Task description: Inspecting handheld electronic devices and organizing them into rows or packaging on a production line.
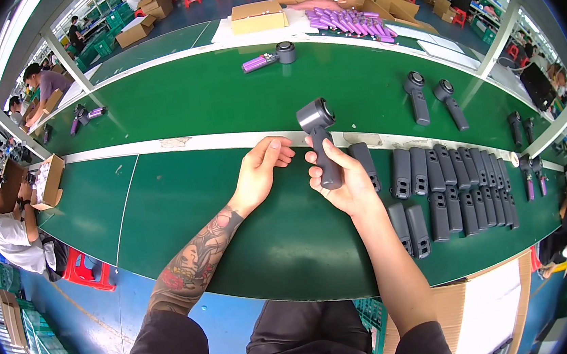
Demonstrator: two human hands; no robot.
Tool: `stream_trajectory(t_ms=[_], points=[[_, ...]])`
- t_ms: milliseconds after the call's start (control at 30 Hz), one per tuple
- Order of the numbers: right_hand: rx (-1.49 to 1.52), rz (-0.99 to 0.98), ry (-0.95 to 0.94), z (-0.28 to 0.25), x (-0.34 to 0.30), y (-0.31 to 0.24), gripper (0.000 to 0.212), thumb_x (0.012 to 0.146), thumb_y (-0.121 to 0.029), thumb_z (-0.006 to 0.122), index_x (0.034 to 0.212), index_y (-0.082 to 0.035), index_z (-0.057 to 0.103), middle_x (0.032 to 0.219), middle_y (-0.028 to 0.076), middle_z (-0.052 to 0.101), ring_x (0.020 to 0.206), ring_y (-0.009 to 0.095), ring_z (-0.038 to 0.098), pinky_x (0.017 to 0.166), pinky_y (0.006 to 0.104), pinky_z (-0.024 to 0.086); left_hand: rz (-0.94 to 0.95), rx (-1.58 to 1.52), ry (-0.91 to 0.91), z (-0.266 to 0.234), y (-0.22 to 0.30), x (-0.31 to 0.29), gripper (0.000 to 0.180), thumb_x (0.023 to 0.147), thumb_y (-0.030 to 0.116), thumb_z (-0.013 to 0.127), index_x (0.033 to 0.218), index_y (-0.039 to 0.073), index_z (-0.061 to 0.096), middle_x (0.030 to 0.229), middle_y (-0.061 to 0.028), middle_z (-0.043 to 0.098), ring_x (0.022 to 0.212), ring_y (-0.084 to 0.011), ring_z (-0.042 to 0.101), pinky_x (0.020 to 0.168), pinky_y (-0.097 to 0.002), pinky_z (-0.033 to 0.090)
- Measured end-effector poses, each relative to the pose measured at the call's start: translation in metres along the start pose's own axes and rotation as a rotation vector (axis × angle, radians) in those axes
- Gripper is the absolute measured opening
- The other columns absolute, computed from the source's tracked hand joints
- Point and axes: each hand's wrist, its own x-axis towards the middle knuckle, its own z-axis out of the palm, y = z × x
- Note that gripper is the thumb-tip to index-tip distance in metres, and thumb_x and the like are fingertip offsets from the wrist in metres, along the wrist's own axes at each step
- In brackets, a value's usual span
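A dark grey handheld fan stands nearly upright in my right hand, its round head on top. The fingers and thumb wrap round its handle. Just left of it, my left hand is raised above the bench with loosely curved fingers and nothing in them. To the right of my right hand, several dark grey handle shells lie in two rows on the green bench; the nearest shell is right beside it.
Beyond a white ledge, a green conveyor belt carries fans and a fan with a purple battery. Purple batteries lie before a person in pink across the line. At left, another person sits by a cardboard box.
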Motion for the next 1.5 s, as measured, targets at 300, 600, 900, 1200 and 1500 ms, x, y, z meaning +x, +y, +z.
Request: stream_trajectory(t_ms=[300,600,900,1200,1500], points=[[-0.049,0.133,-0.288,-0.007,-0.004,-0.014,0.032,0.100,-0.020,0.060,0.125,0.000,0.055,0.105,0.017,0.065,0.083,0.019,0.066,0.075,0.0317,0.056,0.065,0.356,0.219,-0.007,-0.012,0.035,0.026,0.102,0.016,0.053,0.121,0.001,0.062,0.108,-0.0101,0.064,0.095,-0.0195,0.060,0.087,-0.0304,0.049],[-1.686,-0.961,0.545,-0.012,0.004,-0.007,0.060,0.087,-0.010,0.067,0.141,0.005,0.045,0.128,0.027,0.055,0.106,0.034,0.059,0.098,0.0459,0.047,0.058,0.848,0.466,-0.048,-0.079,0.169,0.057,0.095,0.026,0.059,0.145,0.005,0.041,0.145,-0.0211,0.043,0.129,-0.0403,0.049,0.106,-0.0458,0.043],[-2.174,-0.679,0.570,-0.015,0.001,0.017,0.062,0.083,-0.014,0.067,0.139,0.006,0.047,0.129,0.026,0.052,0.107,0.038,0.051,0.095,0.0424,0.044,0.146,1.203,0.517,-0.061,-0.120,0.258,0.062,0.094,0.039,0.058,0.147,0.011,0.042,0.145,-0.0220,0.043,0.129,-0.0418,0.048,0.105,-0.0563,0.040],[-1.826,-0.838,0.403,-0.008,0.009,0.026,0.061,0.085,-0.014,0.068,0.140,0.000,0.046,0.120,0.021,0.057,0.094,0.031,0.061,0.078,0.0400,0.054,0.100,1.380,0.318,-0.045,-0.088,0.258,0.053,0.090,0.044,0.059,0.128,0.009,0.062,0.125,-0.0211,0.060,0.110,-0.0401,0.059,0.090,-0.0530,0.050],[-0.855,-0.722,0.496,0.000,0.010,0.017,0.043,0.092,-0.009,0.061,0.134,-0.001,0.053,0.106,0.018,0.062,0.087,0.023,0.065,0.074,0.0339,0.055,-0.440,-0.005,-0.110,-0.008,-0.018,0.214,0.017,0.089,0.021,0.064,0.092,0.005,0.064,0.086,-0.0078,0.062,0.077,-0.0127,0.058,0.069,-0.0219,0.048]])
